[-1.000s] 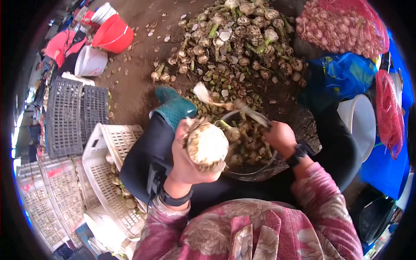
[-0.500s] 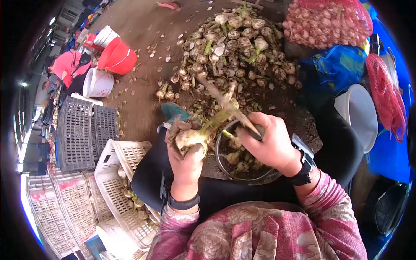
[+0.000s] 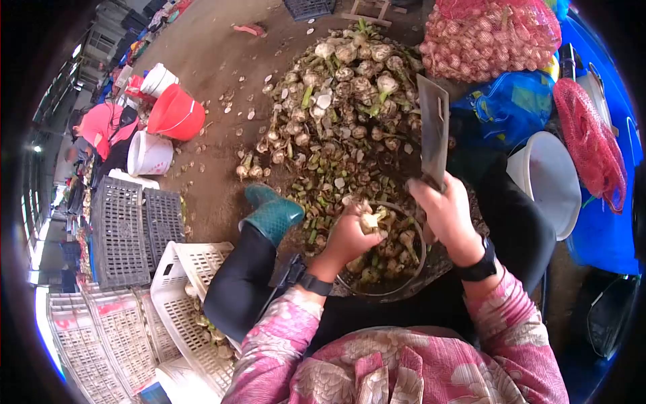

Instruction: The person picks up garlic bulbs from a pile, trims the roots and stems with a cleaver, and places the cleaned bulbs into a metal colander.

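My left hand (image 3: 348, 237) is closed around a pale garlic bulb (image 3: 371, 221), over the left rim of a round basin (image 3: 421, 259) between my knees. Several cut bulbs (image 3: 397, 254) lie in this basin. To its right, my right hand (image 3: 445, 214) grips a cleaver (image 3: 434, 128) by the handle, its broad blade raised and pointing away from me. Beyond both hands spreads a large heap of dirty garlic bulbs (image 3: 343, 101) with stalks, and chopped stalk pieces (image 3: 323, 178) cover its near side.
A teal boot (image 3: 272, 214) stands left of the heap. White crates (image 3: 182, 289) and dark crates (image 3: 121, 229) line the left, with red (image 3: 176, 113) and white buckets (image 3: 149, 153) behind. At right are a filled red net sack (image 3: 490, 40), a blue bag (image 3: 515, 104) and a white bucket (image 3: 548, 185).
My left hand has moved right and down to the basin, and the bulb's long stalk no longer shows. The cleaver has swung from lying across the bulb to upright on the right.
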A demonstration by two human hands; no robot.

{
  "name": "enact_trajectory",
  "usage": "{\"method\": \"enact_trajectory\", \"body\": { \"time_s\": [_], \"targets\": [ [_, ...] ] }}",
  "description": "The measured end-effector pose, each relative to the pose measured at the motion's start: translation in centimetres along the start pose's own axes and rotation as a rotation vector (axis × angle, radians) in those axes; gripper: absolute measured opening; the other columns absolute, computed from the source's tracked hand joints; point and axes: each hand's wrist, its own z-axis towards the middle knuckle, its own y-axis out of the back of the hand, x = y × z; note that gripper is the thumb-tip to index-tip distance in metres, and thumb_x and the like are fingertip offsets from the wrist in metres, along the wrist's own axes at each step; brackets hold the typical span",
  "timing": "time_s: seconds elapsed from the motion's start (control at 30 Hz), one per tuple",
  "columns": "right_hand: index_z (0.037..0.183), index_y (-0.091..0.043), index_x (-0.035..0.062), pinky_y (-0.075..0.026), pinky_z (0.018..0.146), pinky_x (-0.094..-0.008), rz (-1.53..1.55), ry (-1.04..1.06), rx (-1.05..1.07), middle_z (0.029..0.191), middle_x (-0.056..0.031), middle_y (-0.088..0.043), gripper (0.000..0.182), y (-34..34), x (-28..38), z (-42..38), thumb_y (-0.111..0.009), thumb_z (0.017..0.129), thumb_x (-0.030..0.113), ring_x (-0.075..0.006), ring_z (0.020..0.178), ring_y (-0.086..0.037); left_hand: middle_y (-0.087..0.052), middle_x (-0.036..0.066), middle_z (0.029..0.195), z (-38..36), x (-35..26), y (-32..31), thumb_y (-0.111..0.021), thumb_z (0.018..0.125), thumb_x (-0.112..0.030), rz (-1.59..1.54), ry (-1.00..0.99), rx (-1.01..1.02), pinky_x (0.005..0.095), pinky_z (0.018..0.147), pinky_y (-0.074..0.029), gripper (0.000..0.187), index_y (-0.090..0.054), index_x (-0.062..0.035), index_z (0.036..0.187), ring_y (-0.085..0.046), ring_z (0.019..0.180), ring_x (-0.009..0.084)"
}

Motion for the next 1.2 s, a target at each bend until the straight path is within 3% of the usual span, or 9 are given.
{"method": "enact_trajectory", "body": {
  "time_s": [0.13, 0.37, 0.43, 0.47, 0.57, 0.8, 0.93, 1.1, 1.2],
  "targets": [
    [0.075, -0.054, 0.0003, -0.037, 0.050, -0.0223, 0.070, 0.017, -0.004, 0.060, 0.0012, -0.050, 0.009, 1.6, 0.7, -2.0, -0.057, 0.076, 0.009, -0.0045, 0.055, -0.043, -0.051, 0.023, 0.106, 1.1, 2.7, -0.5, -0.069, 0.059, -0.046, 0.561, 0.160, 0.198, 0.0401, 0.087, -0.041, 0.064, -0.053, 0.0018, 0.098, -0.050, 0.101, 0.0342],
    [0.074, -0.052, 0.0039, -0.033, 0.048, -0.0193, 0.368, -0.246, 0.108, 0.062, 0.0059, -0.047, 0.005, 2.2, 1.0, -1.9, -0.053, 0.079, 0.004, -0.0018, 0.054, -0.040, -0.061, 0.003, 0.080, 12.1, 5.2, 9.8, -0.061, 0.078, -0.020, -0.225, 0.618, -0.405, 0.0242, 0.055, -0.047, 0.017, -0.061, -0.0085, 0.091, -0.058, 0.070, 0.0112],
    [0.073, -0.052, 0.0035, -0.034, 0.046, -0.0197, 0.366, -0.276, 0.146, 0.062, 0.0052, -0.048, 0.007, 2.3, 0.7, -1.5, -0.055, 0.079, 0.006, -0.0036, 0.053, -0.042, -0.061, 0.004, 0.080, 15.3, 15.8, 12.7, -0.061, 0.079, -0.024, -0.242, 0.770, -0.595, 0.0237, 0.050, -0.046, 0.023, -0.060, -0.0059, 0.093, -0.058, 0.066, 0.0115],
    [0.076, -0.054, 0.0028, -0.035, 0.046, -0.0199, 0.399, -0.340, 0.138, 0.063, 0.0044, -0.050, 0.005, 2.3, 0.6, -1.4, -0.055, 0.079, 0.006, -0.0043, 0.053, -0.044, -0.055, 0.019, 0.110, 16.5, 17.7, 13.6, -0.067, 0.066, -0.038, -0.145, 0.830, -0.552, 0.0335, 0.078, -0.044, 0.067, -0.049, 0.0077, 0.111, -0.056, 0.094, 0.0259],
    [0.084, -0.059, 0.0000, -0.038, 0.047, -0.0200, 0.478, -0.502, 0.001, 0.064, 0.0005, -0.055, 0.010, 1.9, 1.0, 0.1, -0.054, 0.080, 0.007, -0.0058, 0.054, -0.048, -0.053, 0.020, 0.112, 20.0, 16.2, 12.6, -0.067, 0.066, -0.037, -0.114, 0.924, -0.494, 0.0355, 0.082, -0.041, 0.068, -0.047, 0.0083, 0.113, -0.053, 0.100, 0.0275],
    [0.078, -0.054, 0.0007, -0.038, 0.044, -0.0233, 0.488, -0.751, -0.046, 0.060, -0.0030, -0.052, 0.011, 1.5, -0.9, 3.2, -0.052, 0.080, 0.012, -0.0115, 0.048, -0.049, -0.055, 0.026, 0.105, 25.9, 16.1, 8.4, -0.061, 0.072, -0.033, 0.389, 0.823, -0.476, 0.0384, 0.084, -0.040, 0.059, -0.050, 0.0119, 0.108, -0.053, 0.101, 0.0347],
    [0.091, -0.057, -0.0015, -0.040, 0.047, -0.0216, 0.543, -0.786, 0.026, 0.066, -0.0018, -0.056, 0.017, 2.4, -2.6, 2.6, -0.051, 0.082, 0.011, -0.0095, 0.053, -0.051, -0.059, 0.021, 0.090, 24.0, 12.0, 6.9, -0.061, 0.072, -0.030, 0.117, 0.656, -0.636, 0.0383, 0.072, -0.046, 0.048, -0.054, 0.0114, 0.096, -0.059, 0.081, 0.0302],
    [0.084, -0.056, 0.0009, -0.038, 0.050, -0.0196, 0.400, -0.724, 0.159, 0.064, 0.0036, -0.052, 0.012, 2.1, -2.2, 2.0, -0.052, 0.080, 0.011, -0.0046, 0.056, -0.046, -0.062, 0.008, 0.082, 15.8, 4.3, 5.4, -0.054, 0.082, -0.018, -0.794, 0.792, -0.293, 0.0251, 0.059, -0.050, 0.023, -0.056, -0.0003, 0.095, -0.060, 0.069, 0.0168],
    [0.078, -0.055, -0.0006, -0.043, 0.051, -0.0309, 0.038, -0.359, 0.128, 0.061, -0.0102, -0.056, 0.016, 1.8, -2.8, -0.1, -0.057, 0.075, 0.015, -0.0227, 0.055, -0.055, -0.056, -0.001, 0.075, 8.3, -4.7, 4.4, -0.059, 0.078, -0.018, -0.585, 0.497, -0.030, 0.0224, 0.053, -0.042, 0.022, -0.058, -0.0018, 0.093, -0.051, 0.061, 0.0080]
  ]
}}
